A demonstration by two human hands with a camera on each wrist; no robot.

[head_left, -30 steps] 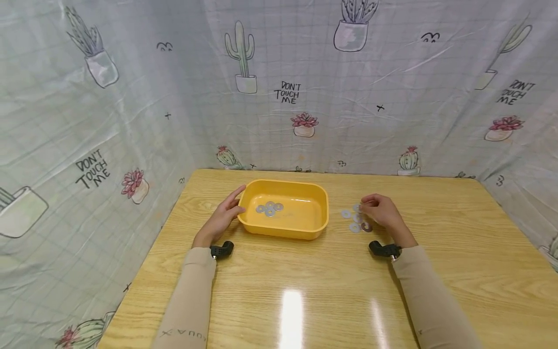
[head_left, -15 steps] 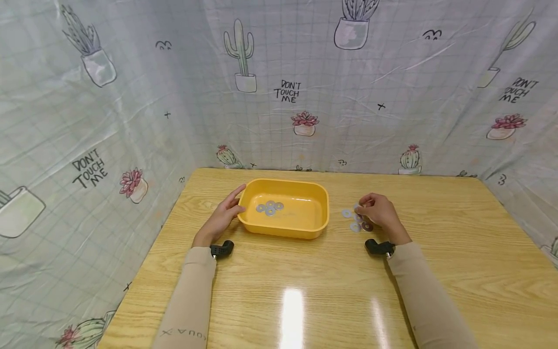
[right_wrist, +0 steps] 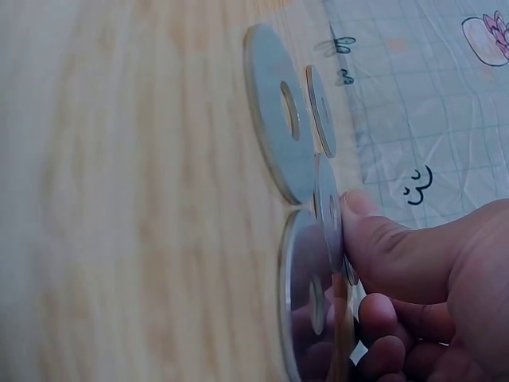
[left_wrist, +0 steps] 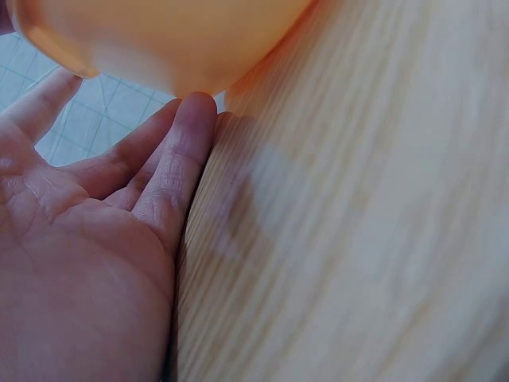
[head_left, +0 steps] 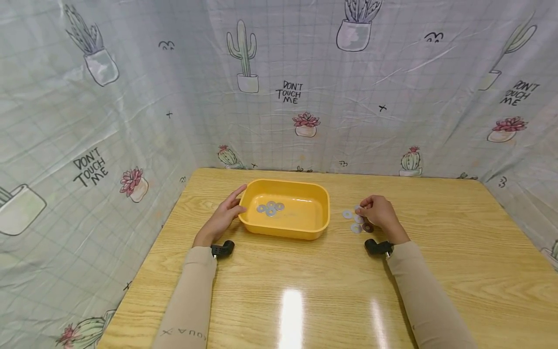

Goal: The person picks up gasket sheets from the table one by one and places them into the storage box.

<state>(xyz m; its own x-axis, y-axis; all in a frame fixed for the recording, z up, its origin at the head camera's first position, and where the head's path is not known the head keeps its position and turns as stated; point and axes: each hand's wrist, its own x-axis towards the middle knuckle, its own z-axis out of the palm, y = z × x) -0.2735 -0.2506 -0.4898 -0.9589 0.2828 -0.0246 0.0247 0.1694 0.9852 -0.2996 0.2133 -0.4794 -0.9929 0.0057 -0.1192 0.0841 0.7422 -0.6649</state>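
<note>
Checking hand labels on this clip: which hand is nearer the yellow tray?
Left. The left hand rests against the yellow tray at its left end; the right hand is off to its right, pinching one of the washers on the table.

A glossy wooden table (head_left: 305, 291) is bearing a yellow tray (head_left: 285, 228) near its far middle, with loose metal washers (head_left: 356, 228) lying just right of it.

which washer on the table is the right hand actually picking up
The washer under the right hand's thumb, tipped up on edge; the other loose washers lie flat on the table.
</note>
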